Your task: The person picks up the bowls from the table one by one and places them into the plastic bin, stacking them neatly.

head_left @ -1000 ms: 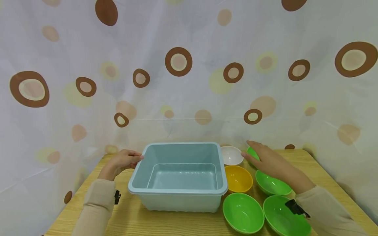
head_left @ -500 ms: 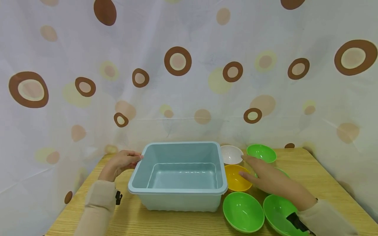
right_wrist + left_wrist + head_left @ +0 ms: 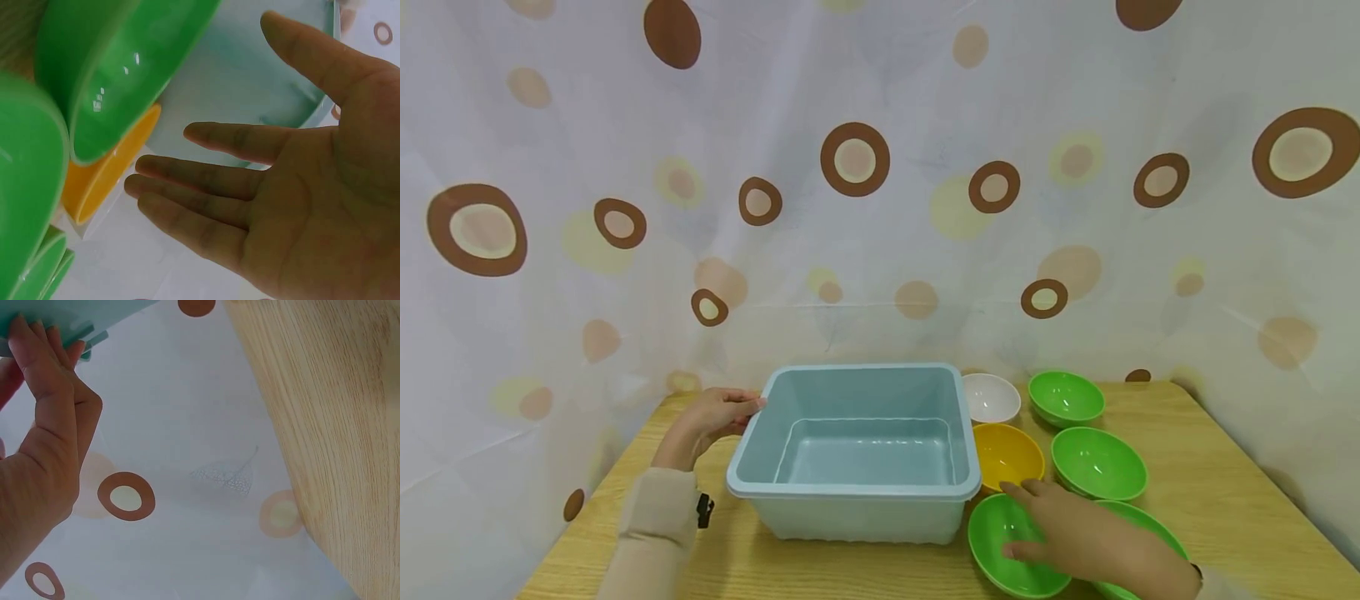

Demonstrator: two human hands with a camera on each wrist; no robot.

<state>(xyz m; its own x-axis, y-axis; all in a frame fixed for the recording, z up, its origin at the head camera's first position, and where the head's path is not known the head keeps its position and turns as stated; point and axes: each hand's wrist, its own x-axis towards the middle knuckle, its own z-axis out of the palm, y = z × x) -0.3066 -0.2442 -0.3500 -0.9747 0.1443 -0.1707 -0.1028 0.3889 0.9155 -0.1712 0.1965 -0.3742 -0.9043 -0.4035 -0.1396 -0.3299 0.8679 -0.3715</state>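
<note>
At the far left a white fabric curtain printed with brown rings and pale dots (image 3: pixel 625 250) hangs behind the light wood-grain counter (image 3: pixel 1225 467). The person's left hand (image 3: pixel 711 414), at the end of a beige sleeve (image 3: pixel 655 533), rests at the left rim of the pale blue rectangular plastic tub (image 3: pixel 857 492); in the left wrist view its fingers (image 3: pixel 47 369) are curled against the tub's edge, gripping it. The tub has smooth, slightly glossy walls, rounded corners and a broad flat lip, and it stands upright in the middle of the counter. Just right of it lie round, shiny plastic bowls: a small white bowl (image 3: pixel 992 396) at the back, a yellow bowl (image 3: pixel 1011 454) in front of that, and a near green bowl (image 3: pixel 1007 542) at the tub's front right corner. The right hand (image 3: pixel 1075 542) lies flat over this near green bowl with fingers straight and spread, holding nothing; the right wrist view shows its open palm just beside the bowl's rim. Further right sit a back green bowl (image 3: pixel 1066 396), a middle green bowl (image 3: pixel 1099 462), and another green bowl (image 3: pixel 1150 521) mostly hidden under the right forearm.
</note>
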